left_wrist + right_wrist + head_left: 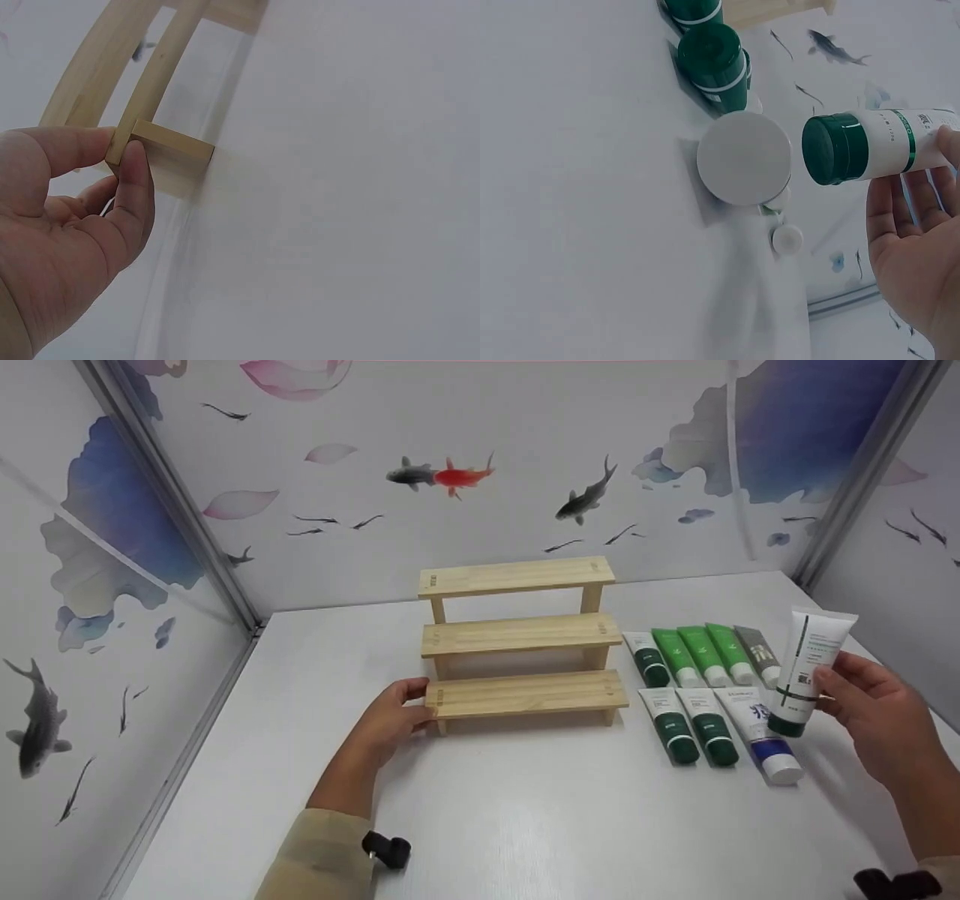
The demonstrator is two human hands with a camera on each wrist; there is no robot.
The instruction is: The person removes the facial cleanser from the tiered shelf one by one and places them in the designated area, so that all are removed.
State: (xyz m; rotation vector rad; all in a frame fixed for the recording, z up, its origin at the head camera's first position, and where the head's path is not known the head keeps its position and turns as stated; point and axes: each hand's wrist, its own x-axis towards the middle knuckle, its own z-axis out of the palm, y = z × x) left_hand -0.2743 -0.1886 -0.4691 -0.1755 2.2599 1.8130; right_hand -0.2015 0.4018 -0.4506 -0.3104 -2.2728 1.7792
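Observation:
A three-tier wooden shelf (525,694) stands on the white table. My left hand (394,716) pinches the left end of its lowest board between thumb and fingers, as the left wrist view shows up close on the board's end (124,139). On the right, my right hand (874,709) holds a white squeeze tube (810,667) with a dark green cap, cap end down, above the laid-out tubes. In the right wrist view the green cap (834,150) points away from the palm.
Two rows of tubes lie right of the shelf: green tubes (697,652), a grey tube (757,652), white tubes with dark green caps (705,727) and a larger white-and-blue tube (757,727). Painted walls (525,420) enclose the table (510,817) at back and sides.

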